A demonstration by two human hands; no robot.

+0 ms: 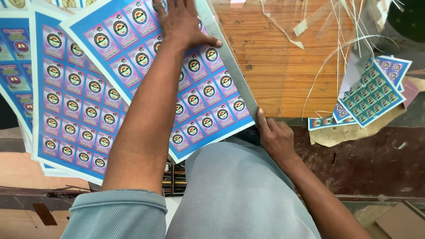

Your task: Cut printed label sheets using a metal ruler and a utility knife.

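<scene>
Top sheet: a blue-bordered printed paper sheet (195, 95) carrying a grid of small purple stickers with round emblems lies tilted across the counter's near left part, its lower right corner overhanging the near edge above the person's grey-clad lap.
Left hand: the left hand (181, 22) lies flat, fingers (166, 11) spread wide, palm pressing the sheet's far end; nothing is grasped.
Right hand: the right hand (275, 137) sits at the counter's near edge, fingers half-curled, thumb tip touching a long grey straight strip (230, 62) that runs along the sheet's right side; a closed grasp cannot be told.
Beneath: more matching blue sticker sheets (71, 102) fan out toward the counter's left edge.
Counter: bare orange wooden counter (274, 57) shows right of the strip, with thin pale trimmed slivers (336, 44).
Right edge: a small stack of cut blue sticker pieces (374, 88).
Risk: likely slippage, if the palm eases, skewing sheet against strip; the overhanging corner could sag or crease.
</scene>
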